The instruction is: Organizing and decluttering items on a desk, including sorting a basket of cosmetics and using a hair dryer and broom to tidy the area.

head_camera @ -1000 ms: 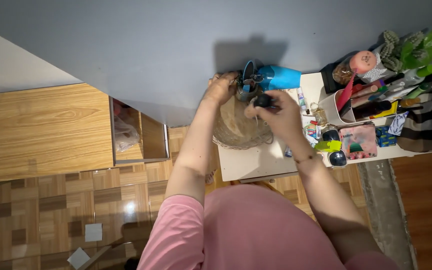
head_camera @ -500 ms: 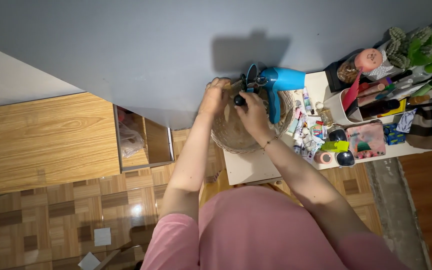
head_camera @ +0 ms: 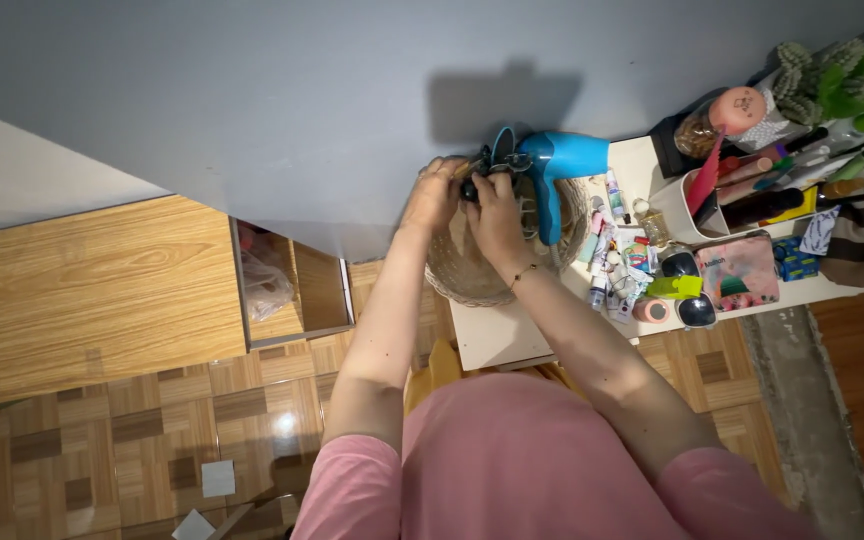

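Both hands meet just above centre of frame, at the far rim of a basket (head_camera: 472, 275); left hand (head_camera: 434, 195) curled w/ fingertips pinched on something small and dark at the rim, can't tell what exactly; right hand (head_camera: 497, 215) closed on a dark bundle, prob. the cord (head_camera: 490, 170) of the hairdryer (head_camera: 552, 175), thin bracelet on that wrist; the two hands touch or nearly so, knuckles together, which looks like a grip for winding or tucking the cord, judged only from the pose. Hairdryer is bright blue smooth plastic, barrel pointing right along the wall, handle hanging down into the basket, so the basket seems to carry its weight while the hands deal w/ the cord end. Basket is round, woven, pale straw colour, coarse weave, sitting on left part of a white table (head_camera: 497, 340) pushed against a grey wall (head_camera: 252, 90). Right of the basket: clutter of small tubes (head_camera: 602, 255) and bottles, a pink pouch (head_camera: 737, 272), a white holder (head_camera: 677, 205) stuffed w/ long items, green plants (head_camera: 847, 70) in upper right corner. Left of frame: wooden cabinet (head_camera: 82, 290), light grain, w/ an open drawer (head_camera: 287, 290) holding a clear plastic bag; parquet floor (head_camera: 132, 440) below, glossy, w/ a light glare; pink sleeves at bottom edge.
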